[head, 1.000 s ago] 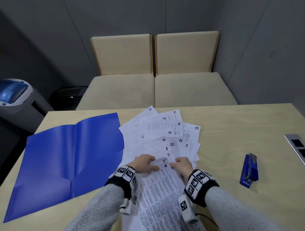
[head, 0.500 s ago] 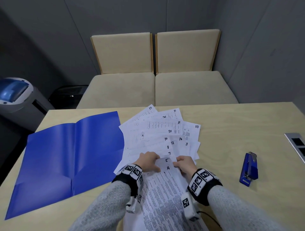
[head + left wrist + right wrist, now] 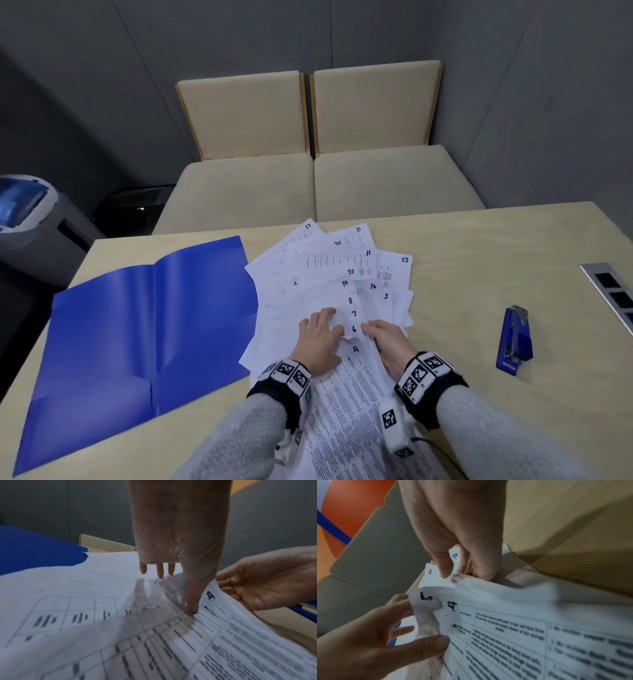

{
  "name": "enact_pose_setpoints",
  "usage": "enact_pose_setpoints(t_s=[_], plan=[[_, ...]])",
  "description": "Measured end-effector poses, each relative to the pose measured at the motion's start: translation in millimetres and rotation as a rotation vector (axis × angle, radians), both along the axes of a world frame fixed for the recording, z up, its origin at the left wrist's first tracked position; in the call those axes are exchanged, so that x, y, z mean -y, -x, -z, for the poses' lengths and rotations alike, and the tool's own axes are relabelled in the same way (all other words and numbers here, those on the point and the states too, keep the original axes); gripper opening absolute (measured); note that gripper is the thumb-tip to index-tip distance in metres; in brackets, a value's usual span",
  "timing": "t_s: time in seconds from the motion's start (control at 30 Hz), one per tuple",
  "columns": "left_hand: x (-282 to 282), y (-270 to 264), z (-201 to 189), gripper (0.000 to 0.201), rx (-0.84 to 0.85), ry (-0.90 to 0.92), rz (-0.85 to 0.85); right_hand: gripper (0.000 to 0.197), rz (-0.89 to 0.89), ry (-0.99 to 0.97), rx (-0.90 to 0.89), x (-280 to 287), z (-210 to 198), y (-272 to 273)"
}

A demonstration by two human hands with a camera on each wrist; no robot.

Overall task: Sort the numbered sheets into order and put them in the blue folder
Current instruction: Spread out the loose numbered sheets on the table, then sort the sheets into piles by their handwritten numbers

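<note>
White numbered sheets (image 3: 329,267) lie fanned on the table, their right edge overlapping nothing of the open blue folder (image 3: 137,329) beside them on the left. My left hand (image 3: 322,329) pinches the curled corner of sheet 5 (image 3: 424,597), thumb in front and fingers behind. Its thumb (image 3: 193,609) presses beside the printed sheet 4 (image 3: 211,595). My right hand (image 3: 376,332) pinches sheet corners between thumb and fingers (image 3: 447,572), just right of the numbers 6 and 7. Sheet 4 (image 3: 356,394) runs toward me between my wrists.
A blue stapler (image 3: 513,339) lies on the wooden table (image 3: 479,257) to the right. A metal socket panel (image 3: 613,291) sits at the far right edge. Two beige seats (image 3: 308,181) stand behind the table, and a grey bin (image 3: 27,212) at the left.
Both hands have crept up the fan's numbered corners. The corner marked 5 has curled under my left hand, and number 6 now shows between the hands above 4.
</note>
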State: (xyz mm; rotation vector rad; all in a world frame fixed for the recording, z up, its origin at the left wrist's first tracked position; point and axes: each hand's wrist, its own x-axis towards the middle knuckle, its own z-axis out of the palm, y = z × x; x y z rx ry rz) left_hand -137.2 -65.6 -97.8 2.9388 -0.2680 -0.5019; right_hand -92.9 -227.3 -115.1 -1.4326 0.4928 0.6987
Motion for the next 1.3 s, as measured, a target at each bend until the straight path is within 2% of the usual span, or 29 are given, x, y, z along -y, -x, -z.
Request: enact_pose_setpoints(t_s=[0.1,0.23,0.3,0.4,0.47,0.57,0.63,0.7,0.8,0.87,0.9,1.0,1.1,1.17,1.2,1.23,1.3], plan=[[1.9,1.9,5.3,0.049,-0.013,-0.015,0.008,0.032,-0.155,0.027,0.073,7.4,-14.9,7.9],[4.4,1.6,10.0,0.051,-0.047,-0.027,0.024,0.078,-0.475,0.258,0.222,14.1,-17.1,26.4],[3.8,0.4,11.0,0.050,-0.053,-0.017,0.024,0.081,-0.526,0.380,0.289,6.6,-14.4,35.9],[4.3,-1.4,6.0,0.053,0.003,0.035,-0.022,0.066,-0.335,0.464,0.342,-1.8,-8.2,42.9],[3.2,1.3,2.0,0.063,0.119,0.133,-0.144,0.061,-0.231,0.377,0.291,2.9,-12.2,43.1],[-7.7,6.7,-7.0,0.087,0.335,0.328,-0.485,0.059,-0.151,0.214,0.250,24.1,-26.0,37.5],[-14.0,9.5,-15.6,0.101,0.383,0.471,-0.731,0.060,-0.059,0.149,0.237,45.4,-35.6,29.0],[-14.2,11.4,-25.3,0.106,0.316,0.671,-0.882,0.065,0.025,0.113,0.198,69.0,-39.9,18.7],[-7.5,7.6,-35.9,0.097,-0.045,1.009,-0.930,0.069,0.151,0.060,0.136,99.5,-40.9,-0.7],[2.3,5.9,-39.9,0.075,-0.300,1.079,-0.916,0.069,0.164,0.036,0.102,113.7,-40.7,-12.2],[8.9,5.0,-39.3,0.065,-0.354,1.076,-0.898,0.068,0.161,0.025,0.092,118.5,-41.1,-16.2],[28.4,4.0,-33.0,0.057,-0.309,1.038,-0.876,0.064,0.108,0.077,0.054,122.3,-39.1,-23.0],[45.9,7.6,-35.8,0.066,-0.238,1.015,-0.896,0.067,-0.044,0.332,0.126,124.2,-39.6,-22.9],[55.2,10.7,-40.1,0.073,-0.194,0.941,-0.876,0.063,-0.177,0.789,0.300,139.7,-47.2,-26.9],[59.3,11.3,-41.3,0.074,-0.180,0.936,-0.866,0.058,-0.226,1.059,0.388,151.9,-52.1,-29.8],[63.1,10.4,-42.5,0.073,-0.167,0.944,-0.868,0.054,-0.249,1.248,0.431,164.9,-54.6,-32.3],[70.9,7.1,-41.8,0.075,-0.161,0.913,-0.879,0.052,-0.289,1.348,0.345,188.3,-51.2,-34.9]])
